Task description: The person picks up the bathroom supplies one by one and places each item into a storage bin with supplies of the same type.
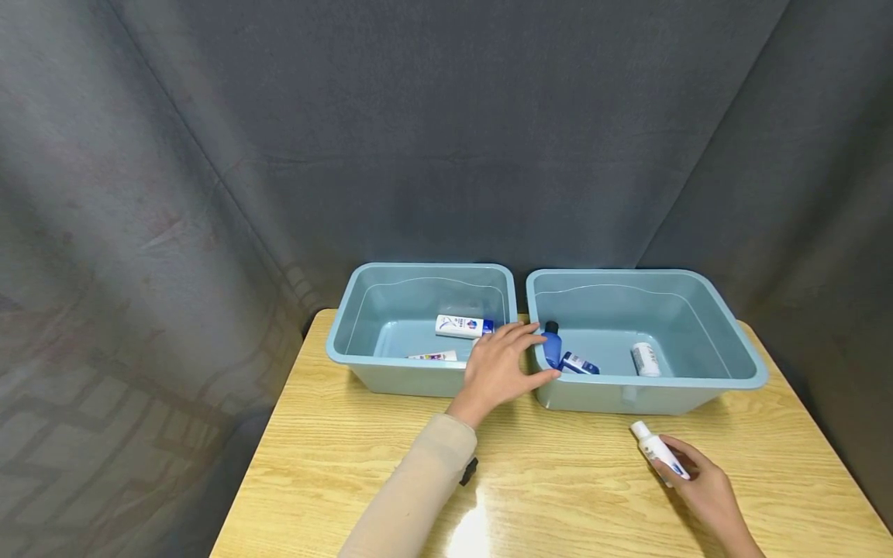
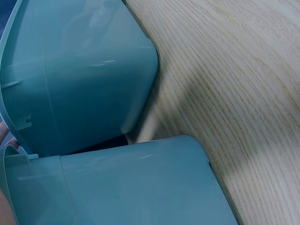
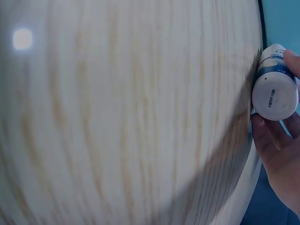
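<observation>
My left hand [image 1: 500,369] reaches over the gap between two light blue bins, its fingers and thumb spread apart near the left rim of the right bin [image 1: 645,395]. Just beyond the fingertips, inside that bin, are a blue bottle with a black cap [image 1: 552,346] and a small dark blue and white item [image 1: 579,363]. In the left wrist view only a bit of the fingers [image 2: 10,141] shows at the edge. Low over the table in front of the right bin, my right hand [image 1: 705,488] grips a white bottle [image 1: 658,452], cap pointing away; its round base faces the right wrist view.
The left bin [image 1: 405,376] holds a white bottle with a blue cap [image 1: 460,326] and a white tube with coloured print [image 1: 434,356]. A white container [image 1: 645,359] lies in the right bin. Both bins stand on a wooden table [image 1: 314,465], with a grey curtain [image 1: 446,155] behind.
</observation>
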Tool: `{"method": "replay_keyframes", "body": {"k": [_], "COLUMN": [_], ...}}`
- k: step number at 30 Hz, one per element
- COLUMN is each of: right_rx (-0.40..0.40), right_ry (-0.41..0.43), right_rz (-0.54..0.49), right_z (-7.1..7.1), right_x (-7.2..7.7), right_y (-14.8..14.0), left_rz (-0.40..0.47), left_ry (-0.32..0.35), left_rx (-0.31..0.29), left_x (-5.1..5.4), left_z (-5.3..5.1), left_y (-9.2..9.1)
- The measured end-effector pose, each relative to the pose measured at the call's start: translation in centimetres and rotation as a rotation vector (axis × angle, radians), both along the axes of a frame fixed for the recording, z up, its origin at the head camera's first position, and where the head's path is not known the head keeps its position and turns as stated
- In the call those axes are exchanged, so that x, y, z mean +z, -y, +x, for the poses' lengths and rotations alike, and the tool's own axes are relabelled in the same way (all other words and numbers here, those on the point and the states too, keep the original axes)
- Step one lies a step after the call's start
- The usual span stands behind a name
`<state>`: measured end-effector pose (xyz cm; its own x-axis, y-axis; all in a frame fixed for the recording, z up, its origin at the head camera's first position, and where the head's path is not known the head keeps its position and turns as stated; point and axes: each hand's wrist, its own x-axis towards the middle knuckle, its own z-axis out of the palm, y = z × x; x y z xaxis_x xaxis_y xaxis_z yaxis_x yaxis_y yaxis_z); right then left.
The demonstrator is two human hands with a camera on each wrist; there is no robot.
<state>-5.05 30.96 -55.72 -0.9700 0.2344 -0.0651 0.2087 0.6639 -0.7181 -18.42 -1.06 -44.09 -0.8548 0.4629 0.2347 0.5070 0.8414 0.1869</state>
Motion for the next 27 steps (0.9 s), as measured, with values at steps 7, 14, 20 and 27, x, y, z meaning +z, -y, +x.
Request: {"method": "replay_keyframes", "body": {"k": [7,14,20,27], "right_rx": [-0.006,-0.016,-0.026,-0.04], "right_ry": [-0.003,-0.011,-0.007,-0.036], "right_rz": [0.007,0.027,0.021,0.045], "right_z": [0.06,0.0,0.14,0.28], "right_x": [0.23,0.26,0.42,0.73], "right_y": [0.13,0.25,0.28,0.33], "left_rz": [0.002,0.003,0.0,-0.001], "left_ry": [0.001,0.008,0.013,0.006], "left_rx": [-0.003,-0.002,0.0,0.0], "left_x": [-0.09,-0.02,0.0,0.04], "left_z": [-0.01,0.0,-0.03,0.01], "left_y": [0.02,0.03,0.02,0.04]}}
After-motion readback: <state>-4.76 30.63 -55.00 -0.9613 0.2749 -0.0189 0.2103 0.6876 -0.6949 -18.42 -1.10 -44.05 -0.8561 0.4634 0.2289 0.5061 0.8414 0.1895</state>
